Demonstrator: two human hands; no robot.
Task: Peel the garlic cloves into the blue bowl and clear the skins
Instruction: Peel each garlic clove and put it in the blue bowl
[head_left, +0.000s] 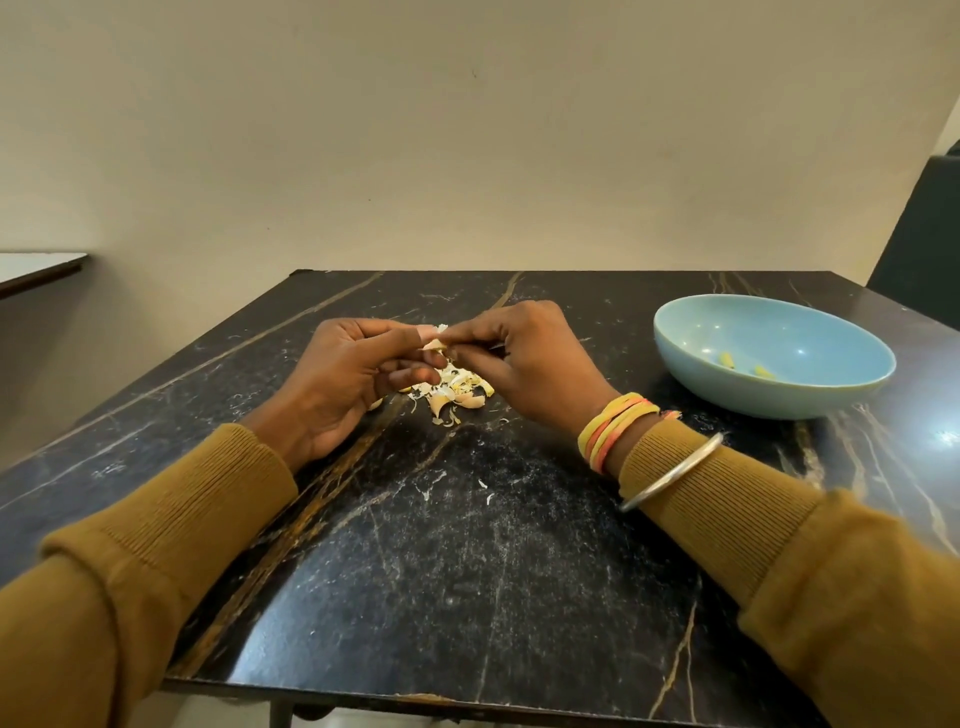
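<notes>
My left hand and my right hand meet above the middle of the table, and both pinch one small garlic clove with pale skin sticking out of it. Under the hands lies a heap of garlic skins, with unpeeled cloves mixed in. The blue bowl stands to the right of my right hand, apart from it. Two peeled yellowish cloves lie inside it.
The black marble-patterned table ends at a near edge just below my forearms. A few loose skin flakes lie between my arms. A wall runs behind the table, a dark chair back stands at the far right, and another tabletop shows at the left.
</notes>
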